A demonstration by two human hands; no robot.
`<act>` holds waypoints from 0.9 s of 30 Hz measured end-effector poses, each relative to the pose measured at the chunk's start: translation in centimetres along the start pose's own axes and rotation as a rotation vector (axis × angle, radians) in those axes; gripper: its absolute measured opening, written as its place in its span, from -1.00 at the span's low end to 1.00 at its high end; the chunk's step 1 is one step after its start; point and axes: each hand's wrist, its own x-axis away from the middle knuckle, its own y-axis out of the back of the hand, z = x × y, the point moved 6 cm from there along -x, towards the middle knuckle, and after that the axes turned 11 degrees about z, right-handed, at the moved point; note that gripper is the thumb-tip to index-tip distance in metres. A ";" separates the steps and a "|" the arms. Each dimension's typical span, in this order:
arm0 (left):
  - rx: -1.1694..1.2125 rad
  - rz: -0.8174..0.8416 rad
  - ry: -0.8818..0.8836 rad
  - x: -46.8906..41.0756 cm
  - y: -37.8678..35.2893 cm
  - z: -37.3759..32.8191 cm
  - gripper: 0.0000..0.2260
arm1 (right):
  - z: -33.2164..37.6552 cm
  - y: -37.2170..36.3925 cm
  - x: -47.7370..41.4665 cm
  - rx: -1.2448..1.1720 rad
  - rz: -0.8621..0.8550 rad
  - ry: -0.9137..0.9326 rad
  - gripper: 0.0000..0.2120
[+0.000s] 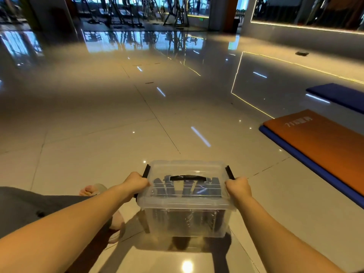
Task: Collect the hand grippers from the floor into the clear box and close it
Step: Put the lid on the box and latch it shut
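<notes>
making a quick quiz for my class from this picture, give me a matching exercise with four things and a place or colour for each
Things
1. hand grippers
2. orange mat
3. carry handle
4. left hand

Places and colours
a. lies on a blue mat
b. black, on top of the box
c. inside the clear box
d. grips the box's left edge

Pairs: 1-c, 2-a, 3-b, 4-d

Open floor (118, 125) is left beyond the clear box (185, 217) and to its far left. The right side is blocked by an orange mat (325, 146). The near left is filled by a foot (92, 189) and a leg (29, 205).
</notes>
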 end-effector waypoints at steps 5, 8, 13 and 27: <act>0.108 -0.163 -0.062 4.1 10.0 -0.9 -0.84 | 12.2 -2.3 2.6 -0.010 0.012 0.218 -0.83; 0.191 -0.304 -0.131 6.7 17.5 -1.4 -0.80 | 20.4 -5.3 5.2 -0.024 0.035 0.342 -0.83; 0.359 -0.548 -0.189 13.1 29.2 0.7 -0.79 | 33.4 -12.5 10.0 -0.044 0.100 0.559 -0.72; 0.588 -1.049 0.071 25.4 48.4 12.8 -0.51 | 53.1 -41.2 19.0 -0.085 0.622 0.851 -0.60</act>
